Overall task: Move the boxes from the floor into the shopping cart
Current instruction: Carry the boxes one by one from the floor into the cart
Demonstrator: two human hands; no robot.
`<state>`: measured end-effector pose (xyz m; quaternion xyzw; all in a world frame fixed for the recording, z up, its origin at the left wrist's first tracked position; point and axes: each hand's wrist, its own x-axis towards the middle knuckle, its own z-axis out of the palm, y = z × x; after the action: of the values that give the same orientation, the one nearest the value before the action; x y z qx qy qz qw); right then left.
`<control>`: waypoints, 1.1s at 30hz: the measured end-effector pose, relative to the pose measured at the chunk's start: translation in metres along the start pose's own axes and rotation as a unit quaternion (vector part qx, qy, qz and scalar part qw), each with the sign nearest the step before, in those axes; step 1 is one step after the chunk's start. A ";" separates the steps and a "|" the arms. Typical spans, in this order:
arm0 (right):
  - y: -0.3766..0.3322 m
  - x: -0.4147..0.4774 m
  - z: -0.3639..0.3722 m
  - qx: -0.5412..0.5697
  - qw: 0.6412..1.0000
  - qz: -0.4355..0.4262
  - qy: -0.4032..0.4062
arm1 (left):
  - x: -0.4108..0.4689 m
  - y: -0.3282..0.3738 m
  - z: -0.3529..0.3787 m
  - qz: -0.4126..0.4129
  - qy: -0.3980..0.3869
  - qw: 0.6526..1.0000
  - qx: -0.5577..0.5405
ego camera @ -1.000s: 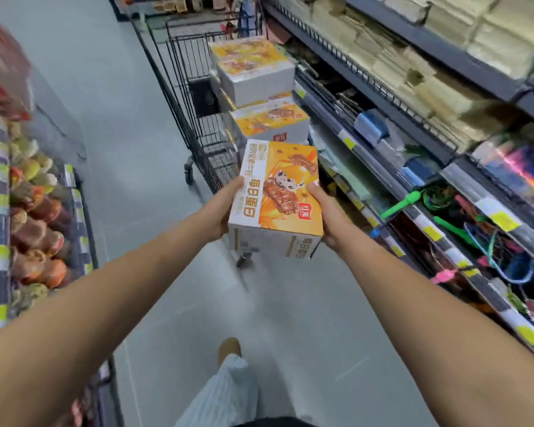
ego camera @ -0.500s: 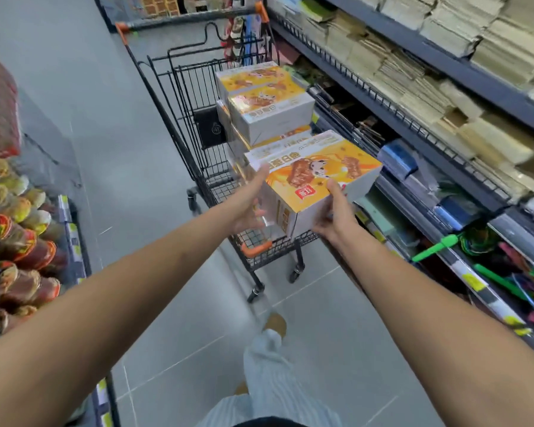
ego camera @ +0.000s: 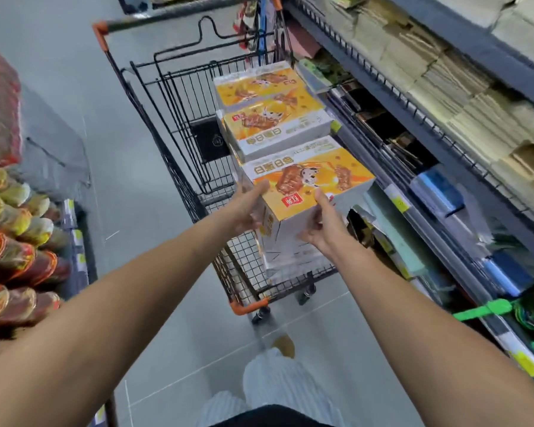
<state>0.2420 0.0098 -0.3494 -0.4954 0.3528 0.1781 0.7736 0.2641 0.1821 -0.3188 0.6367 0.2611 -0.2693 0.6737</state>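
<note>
Box is up over the near end of the cart, just this side of the other boxes stacked inside. Left hand grips its left corner and right hand its near side, fingers curled on it. Long axis lies across the cart, so I'd guess straight down from here.
</note>
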 end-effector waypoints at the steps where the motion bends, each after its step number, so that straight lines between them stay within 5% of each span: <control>1: -0.003 0.007 0.000 -0.014 1.000 0.005 -0.005 | 0.005 0.001 -0.001 -0.001 0.005 1.000 -0.002; 15: -0.022 0.011 0.011 -0.064 0.997 0.021 0.029 | 0.030 0.015 0.016 0.001 0.090 0.996 0.008; 23: -0.009 -0.019 0.011 -0.061 0.997 0.013 0.051 | 0.021 0.027 0.011 0.115 0.143 0.946 0.266; 33: 0.029 -0.103 -0.019 -0.012 0.984 -0.056 0.166 | -0.045 0.012 0.050 0.102 0.024 0.908 0.405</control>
<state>0.1466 0.0137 -0.2983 -0.5461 0.4458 0.0536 0.7073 0.2404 0.1341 -0.2763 0.8845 0.0794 -0.2659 0.3750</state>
